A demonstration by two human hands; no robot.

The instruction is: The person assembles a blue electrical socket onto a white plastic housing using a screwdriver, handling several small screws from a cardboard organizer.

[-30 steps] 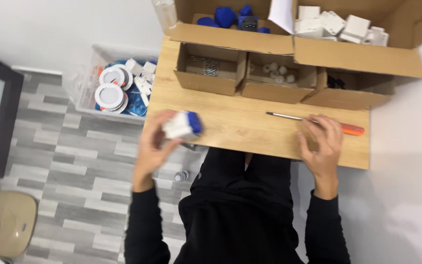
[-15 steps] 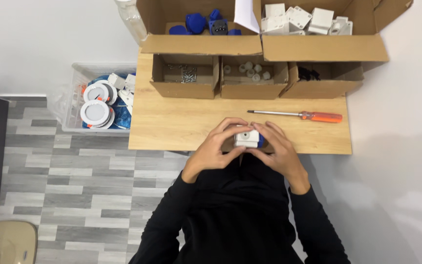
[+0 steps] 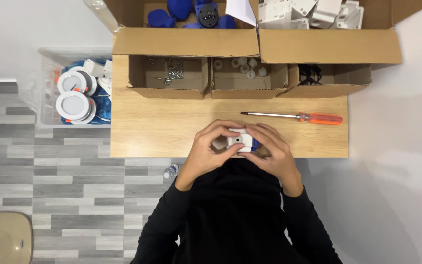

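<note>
We see the wooden surface (image 3: 162, 132) carrying three open cardboard trays (image 3: 168, 78) along its far edge. Our left hand (image 3: 206, 151) and right hand (image 3: 272, 151) meet at the near edge, fingers (image 3: 221, 128) pinching a small white-and-blue housing (image 3: 240, 141) from both sides. An orange-handled screwdriver (image 3: 294, 117) lies just beyond, untouched.

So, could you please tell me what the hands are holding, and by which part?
Both hands, left and right, hold a small white-and-blue part by its two ends.
</note>
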